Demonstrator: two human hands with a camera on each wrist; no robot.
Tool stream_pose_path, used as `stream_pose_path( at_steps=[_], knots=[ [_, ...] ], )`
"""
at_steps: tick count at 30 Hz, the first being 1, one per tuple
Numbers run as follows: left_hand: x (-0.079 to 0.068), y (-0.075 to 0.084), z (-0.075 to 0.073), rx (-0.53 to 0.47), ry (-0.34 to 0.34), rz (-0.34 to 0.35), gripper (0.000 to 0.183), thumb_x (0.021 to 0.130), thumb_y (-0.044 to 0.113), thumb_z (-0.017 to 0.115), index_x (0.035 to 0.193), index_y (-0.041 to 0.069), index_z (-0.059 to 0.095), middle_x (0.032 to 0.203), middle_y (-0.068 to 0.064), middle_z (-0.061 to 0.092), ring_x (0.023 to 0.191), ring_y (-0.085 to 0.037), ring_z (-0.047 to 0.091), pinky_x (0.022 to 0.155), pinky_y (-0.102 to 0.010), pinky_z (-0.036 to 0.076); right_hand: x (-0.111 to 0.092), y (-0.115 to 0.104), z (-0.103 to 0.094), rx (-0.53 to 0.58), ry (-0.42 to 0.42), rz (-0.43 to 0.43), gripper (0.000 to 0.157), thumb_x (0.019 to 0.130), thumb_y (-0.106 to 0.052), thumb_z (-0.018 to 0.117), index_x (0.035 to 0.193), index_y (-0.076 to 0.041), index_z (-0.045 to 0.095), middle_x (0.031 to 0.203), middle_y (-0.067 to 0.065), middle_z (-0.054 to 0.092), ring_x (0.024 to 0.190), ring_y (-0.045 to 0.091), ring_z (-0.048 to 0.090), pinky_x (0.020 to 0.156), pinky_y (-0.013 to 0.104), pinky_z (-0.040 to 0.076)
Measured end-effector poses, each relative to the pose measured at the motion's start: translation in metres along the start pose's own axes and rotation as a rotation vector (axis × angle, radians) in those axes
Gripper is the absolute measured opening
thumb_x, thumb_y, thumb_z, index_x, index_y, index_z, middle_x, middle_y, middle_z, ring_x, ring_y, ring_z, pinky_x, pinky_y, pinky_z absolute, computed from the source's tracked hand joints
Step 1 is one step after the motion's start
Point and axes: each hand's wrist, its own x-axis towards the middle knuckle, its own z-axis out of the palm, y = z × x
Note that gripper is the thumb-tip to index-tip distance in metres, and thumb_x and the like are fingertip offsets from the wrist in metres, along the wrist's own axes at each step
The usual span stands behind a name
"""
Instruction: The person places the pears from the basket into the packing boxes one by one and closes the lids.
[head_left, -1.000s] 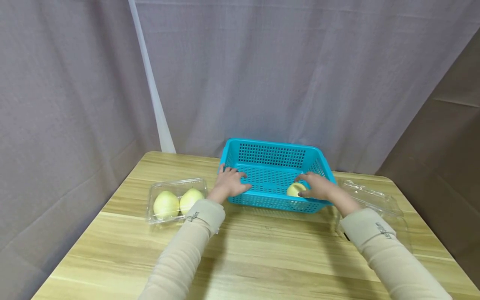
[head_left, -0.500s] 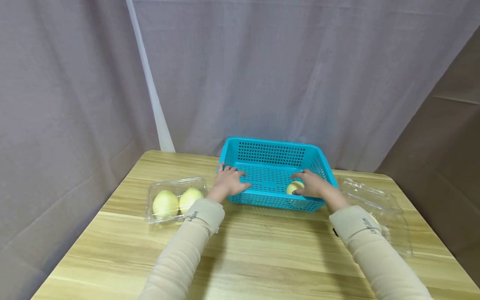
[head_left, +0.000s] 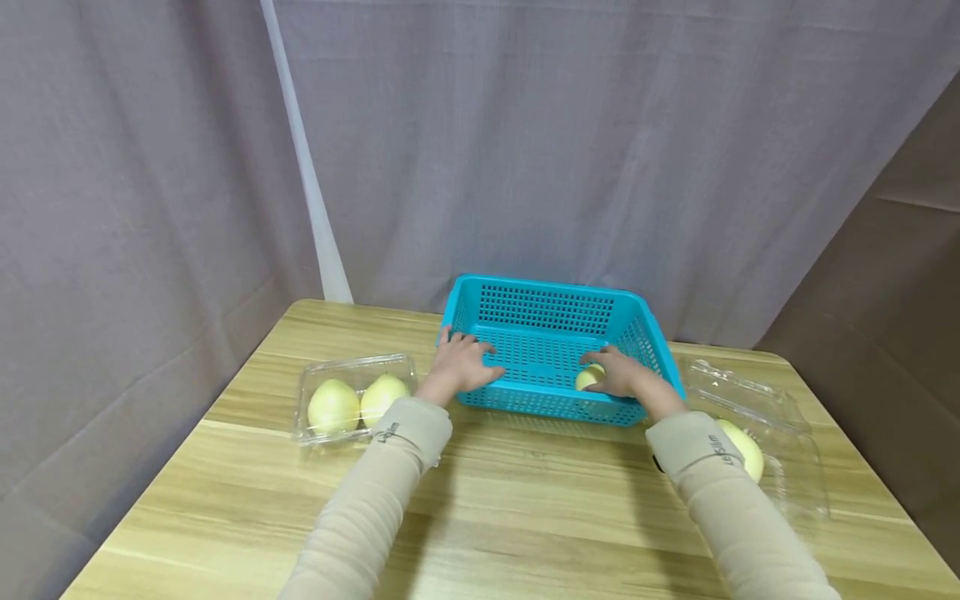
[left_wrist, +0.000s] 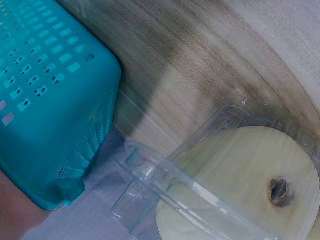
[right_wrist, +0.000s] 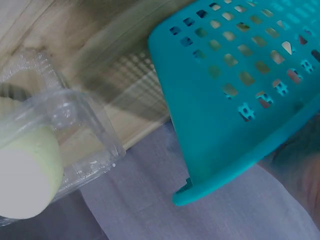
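Observation:
A blue perforated plastic basket (head_left: 543,402) stands at the back of the wooden table. Over its front left corner lies my left hand (head_left: 459,365), fingers spread and relaxed, with nothing in the grasp. Inside the front right part, my right hand (head_left: 621,372) curls its thumb and fingers round a pale yellow pear (head_left: 585,379); the palm hides the pear's right side. In the right wrist view, the basket's end wall (right_wrist: 185,110) covers most of that hand. The left wrist view has only a bit of my left hand (left_wrist: 17,212) at the rim.
Left of the basket, a clear plastic box (head_left: 300,429) contains two pears (head_left: 333,407). To the right lies an open clear clamshell box (head_left: 806,467) with a pear (head_left: 742,448) in it, partly behind my right sleeve (head_left: 697,446). A grey curtain (head_left: 540,150) hangs behind the table.
My right hand and forearm have shifted left, covering more of the basket's pear and uncovering the pear in the right box. The left hand stays in place.

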Motion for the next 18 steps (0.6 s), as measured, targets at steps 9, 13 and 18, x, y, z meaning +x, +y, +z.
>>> stream_pose_path(
  at_steps=[9,13,18],
  knots=[
    [0.002,-0.001,0.001,0.001,0.008,0.006,0.054,0.09,0.057,0.047,0.133,0.025,0.054,0.141,-0.006,0.049,0.134,-0.03,0.038,0.118,-0.052,0.004,0.007,0.001,0.003,0.032,-0.056,0.066,0.052,0.089,-0.016,0.065,0.134,0.002,0.045,0.142,0.044,0.018,0.124,0.061,0.031,0.093,0.063,0.041],
    [0.002,-0.001,0.001,0.004,0.008,0.006,0.054,0.09,0.057,0.047,0.133,0.026,0.054,0.141,-0.006,0.049,0.134,-0.029,0.038,0.118,-0.052,0.004,0.01,0.001,0.004,0.04,-0.064,0.085,0.054,0.088,-0.016,0.065,0.135,0.001,0.044,0.141,0.045,0.016,0.124,0.062,0.031,0.092,0.062,0.043],
    [0.002,-0.001,0.001,0.006,0.006,0.003,0.053,0.09,0.057,0.046,0.132,0.027,0.054,0.141,-0.005,0.049,0.135,-0.03,0.037,0.118,-0.051,0.004,0.014,0.006,0.007,0.072,-0.068,0.086,0.053,0.088,-0.015,0.066,0.133,0.003,0.045,0.134,0.042,0.03,0.121,0.054,0.037,0.09,0.057,0.046]
  ],
)
